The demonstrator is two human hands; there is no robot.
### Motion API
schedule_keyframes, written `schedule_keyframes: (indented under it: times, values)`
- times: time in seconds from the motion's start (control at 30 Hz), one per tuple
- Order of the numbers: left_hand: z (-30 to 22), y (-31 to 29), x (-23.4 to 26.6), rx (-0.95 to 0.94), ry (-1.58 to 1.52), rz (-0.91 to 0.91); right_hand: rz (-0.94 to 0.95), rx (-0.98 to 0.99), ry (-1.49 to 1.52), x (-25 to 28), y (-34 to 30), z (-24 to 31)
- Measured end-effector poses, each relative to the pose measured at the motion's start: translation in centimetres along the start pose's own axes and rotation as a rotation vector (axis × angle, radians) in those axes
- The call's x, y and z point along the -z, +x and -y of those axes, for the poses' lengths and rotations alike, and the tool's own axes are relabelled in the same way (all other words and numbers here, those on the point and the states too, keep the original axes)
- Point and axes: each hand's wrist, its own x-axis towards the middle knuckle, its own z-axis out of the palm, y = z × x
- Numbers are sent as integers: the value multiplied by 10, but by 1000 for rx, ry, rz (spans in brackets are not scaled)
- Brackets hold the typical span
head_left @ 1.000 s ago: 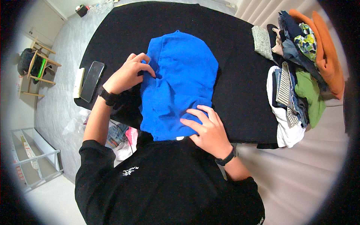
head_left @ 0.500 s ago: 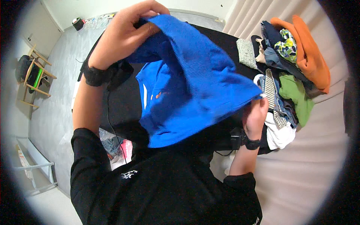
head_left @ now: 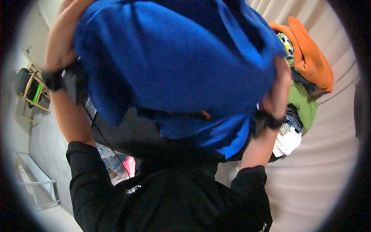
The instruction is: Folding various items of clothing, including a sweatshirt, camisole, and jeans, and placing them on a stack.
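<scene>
A blue sweatshirt (head_left: 174, 58) is stretched up between my two hands and fills the upper middle of the head view. Its lower folds hang above the black table (head_left: 127, 127), and a small orange mark shows on one fold. My left hand (head_left: 63, 38) closes on its left edge, partly cut off by the picture's top. On the opposite edge, my right hand (head_left: 279, 91) grips the cloth, blurred by motion. Both wrists carry black bands. Cloth hides some of the fingers on each side.
To the right lies a heap of clothes: an orange garment (head_left: 313, 58), a green one (head_left: 303, 102) and a white one (head_left: 288, 141). Beige curtains (head_left: 328, 154) hang beyond. A bag of clothes (head_left: 116, 162) sits below my left arm, crossed by a black cable. A wooden chair (head_left: 36, 91) stands far left.
The sweatshirt has been lifted and spread wide, now hiding most of the table. My left hand moved left, my right hand slightly up and right.
</scene>
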Motion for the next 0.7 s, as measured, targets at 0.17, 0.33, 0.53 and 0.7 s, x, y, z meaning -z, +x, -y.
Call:
schedule_keyframes:
  times: [0.17,0.33,0.53,0.7]
  values:
    - [149,29,-32,184,246,567,186,-264,-411,0,79,-110]
    - [268,-51,3,609,726,748,389,-434,-927,48,13,-171]
    - [285,-100,31,719,919,844,517,-446,-1048,59,-73,-133]
    - [268,-99,27,615,869,866,630,-539,-780,49,-78,-122]
